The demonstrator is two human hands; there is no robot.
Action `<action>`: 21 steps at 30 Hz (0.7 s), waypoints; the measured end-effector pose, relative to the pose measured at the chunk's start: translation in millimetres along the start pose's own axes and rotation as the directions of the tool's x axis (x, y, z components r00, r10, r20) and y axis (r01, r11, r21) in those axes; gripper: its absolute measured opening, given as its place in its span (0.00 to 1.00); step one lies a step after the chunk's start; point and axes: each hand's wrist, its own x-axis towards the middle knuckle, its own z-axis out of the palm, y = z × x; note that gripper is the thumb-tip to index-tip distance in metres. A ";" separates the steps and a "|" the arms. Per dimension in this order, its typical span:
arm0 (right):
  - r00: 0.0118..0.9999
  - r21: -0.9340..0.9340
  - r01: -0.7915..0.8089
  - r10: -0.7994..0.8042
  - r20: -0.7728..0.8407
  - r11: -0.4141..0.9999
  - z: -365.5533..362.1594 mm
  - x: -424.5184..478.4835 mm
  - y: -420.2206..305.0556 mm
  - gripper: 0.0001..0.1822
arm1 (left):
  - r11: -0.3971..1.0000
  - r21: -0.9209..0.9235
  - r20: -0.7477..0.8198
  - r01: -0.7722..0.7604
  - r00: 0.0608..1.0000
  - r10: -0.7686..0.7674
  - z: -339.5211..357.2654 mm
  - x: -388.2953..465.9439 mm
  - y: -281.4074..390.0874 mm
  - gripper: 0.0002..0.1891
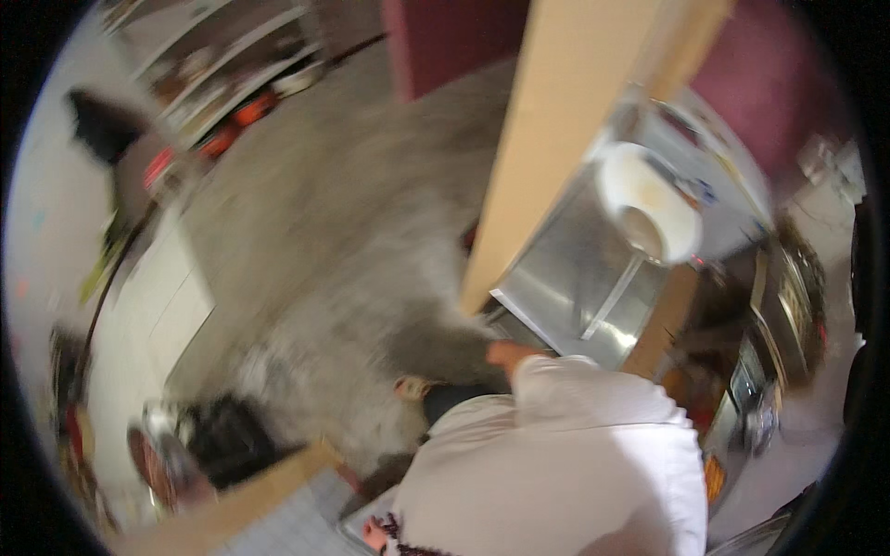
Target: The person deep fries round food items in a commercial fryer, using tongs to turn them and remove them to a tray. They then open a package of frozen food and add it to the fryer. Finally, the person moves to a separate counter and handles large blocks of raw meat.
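Note:
A loose white garment (556, 479) covers my body at the lower right. My right hand (511, 353) shows beyond its white sleeve, beside the near edge of a stainless steel counter (556, 278); blur hides its fingers. On that counter sits a white oval basin (646, 184). A ladle-like utensil (615, 295) lies with its round end at the basin and its handle across the steel. Only a small part of my left hand (375, 534) appears at the bottom edge, next to a dark patterned cuff or band. What either hand holds cannot be made out.
A tan post or panel (556, 153) rises beside the counter. The grey floor (313, 229) stretches left, with my shoe (412, 389) on it. A tiled worktop (285, 518) with a tan edge is at lower left. Shelves (229, 62) holding blurred items stand at upper left.

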 end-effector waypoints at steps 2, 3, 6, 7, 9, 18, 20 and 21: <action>0.991 -0.010 0.133 -0.133 0.004 0.991 -106.1 4.9 -129.1 0.19 | 0.987 0.149 0.019 -0.065 0.998 0.063 -13.3 38.1 68.3 0.09; 0.994 0.034 0.108 -0.107 -0.036 0.994 -143.2 15.6 -147.8 0.19 | 0.974 0.209 0.066 -0.085 0.995 0.073 -1.2 44.3 99.0 0.10; 0.977 0.252 0.052 0.002 -0.211 0.966 -228.1 46.1 -205.3 0.21 | 0.905 0.383 0.169 -0.186 0.977 0.129 -0.4 104.6 189.5 0.11; 0.955 0.333 0.047 0.055 -0.291 0.942 -248.6 52.7 -226.4 0.21 | 0.881 0.429 0.180 -0.201 0.974 0.135 -7.8 121.0 211.9 0.11; 0.920 0.438 0.093 0.091 -0.382 0.894 -270.6 62.0 -258.7 0.20 | 0.829 0.509 0.204 -0.231 0.968 0.145 -32.0 156.5 245.1 0.12; 0.990 0.454 0.073 -0.009 -0.142 0.888 -215.4 92.6 -353.7 0.10 | 0.339 0.814 0.373 -0.472 0.872 0.317 -155.7 302.0 403.3 0.18; 0.978 0.788 -0.182 0.192 0.083 0.588 -205.9 85.1 -394.1 0.11 | 0.357 0.723 0.477 -0.591 0.802 0.360 -135.8 296.4 461.4 0.17; 0.966 0.812 -0.240 0.211 0.148 0.531 -212.6 90.0 -416.2 0.11 | 0.377 0.667 0.521 -0.642 0.764 0.381 -130.0 289.1 490.1 0.15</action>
